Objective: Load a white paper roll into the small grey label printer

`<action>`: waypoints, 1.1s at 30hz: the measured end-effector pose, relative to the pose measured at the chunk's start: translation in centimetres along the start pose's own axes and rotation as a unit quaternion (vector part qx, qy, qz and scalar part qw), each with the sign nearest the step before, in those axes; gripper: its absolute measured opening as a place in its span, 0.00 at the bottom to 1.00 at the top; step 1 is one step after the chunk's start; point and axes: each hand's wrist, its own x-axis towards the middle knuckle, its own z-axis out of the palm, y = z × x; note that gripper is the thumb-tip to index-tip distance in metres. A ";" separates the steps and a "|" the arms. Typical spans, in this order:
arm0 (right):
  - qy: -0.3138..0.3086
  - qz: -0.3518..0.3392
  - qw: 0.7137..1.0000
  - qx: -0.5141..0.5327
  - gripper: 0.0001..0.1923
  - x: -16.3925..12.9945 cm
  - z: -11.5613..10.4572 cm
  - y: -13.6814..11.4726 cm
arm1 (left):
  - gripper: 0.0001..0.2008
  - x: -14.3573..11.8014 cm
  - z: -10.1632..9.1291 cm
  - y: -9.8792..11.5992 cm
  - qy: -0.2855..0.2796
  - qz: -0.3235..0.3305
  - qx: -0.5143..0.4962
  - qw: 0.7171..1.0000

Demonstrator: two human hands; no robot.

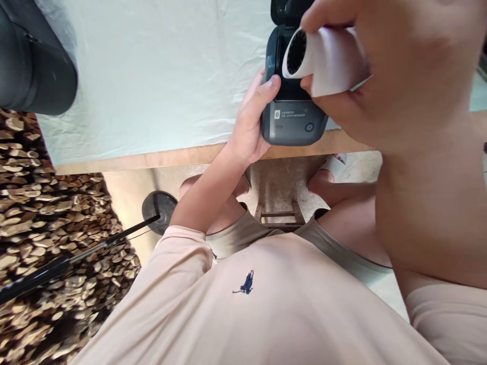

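A dark grey portable label printer (292, 126) is in my left hand (249, 119), held over the front edge of the table with its lid (283, 12) swung open. My left thumb presses on the rim of its open bay, while the fingers go behind the body. Pinched in my right hand (395, 81) is a white paper roll (335, 61), tilted above the bay with its dark core end facing left. The roll's lower end partly overlaps the bay; whether it touches the inside I cannot tell. A power button and small printed text show on the printer's front.
A pale plastic sheet (163, 76) covers the table, whose wooden edge (152, 159) runs below my hands. A black cylindrical case (38, 66) stands at the upper left. Stacked firewood (57, 228), a pole with a round black base (154, 200) and a wooden stool (279, 215) are lower down.
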 end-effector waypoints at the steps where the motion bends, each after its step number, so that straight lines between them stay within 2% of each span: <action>1: -0.028 0.004 0.998 -0.060 0.25 0.2 0.0 -0.5 | 0.08 -0.1 0.2 0.0 -0.008 0.009 0.010 1.000; 5: -0.064 0.076 0.989 -0.109 0.23 0.5 0.3 -0.6 | 0.08 -0.4 0.7 -0.2 -0.031 0.050 0.079 0.995; 8: -0.054 0.086 0.990 -0.096 0.23 0.5 0.6 -0.3 | 0.10 -0.5 0.7 -0.4 -0.030 0.053 0.103 0.993; 15: -0.021 0.042 0.995 -0.085 0.18 0.2 1.1 0.1 | 0.09 -0.1 0.1 -0.2 -0.046 0.036 0.054 0.997; 17: -0.015 0.006 0.996 -0.087 0.18 0.0 1.4 0.3 | 0.10 -0.1 0.1 0.0 -0.050 0.024 0.034 0.998; 21: 0.002 -0.076 0.993 -0.088 0.15 -0.3 1.8 0.6 | 0.16 -0.1 0.3 0.4 -0.014 0.006 0.050 0.999; 23: -0.001 -0.087 0.993 -0.081 0.14 -0.5 1.9 0.7 | 0.18 -0.1 0.4 0.6 0.000 -0.007 0.058 0.998; 28: 0.027 -0.108 0.993 -0.036 0.13 -0.6 1.7 0.5 | 0.14 -0.2 -0.2 0.6 0.005 -0.031 0.037 0.999; 31: 0.087 -0.058 0.994 0.010 0.18 -0.5 1.5 0.2 | 0.19 -0.1 -0.4 0.6 -0.016 -0.030 0.021 0.999; 33: 0.160 0.049 0.983 0.072 0.21 -0.1 1.6 0.1 | 0.21 -0.1 -0.4 0.5 -0.022 -0.038 0.012 0.999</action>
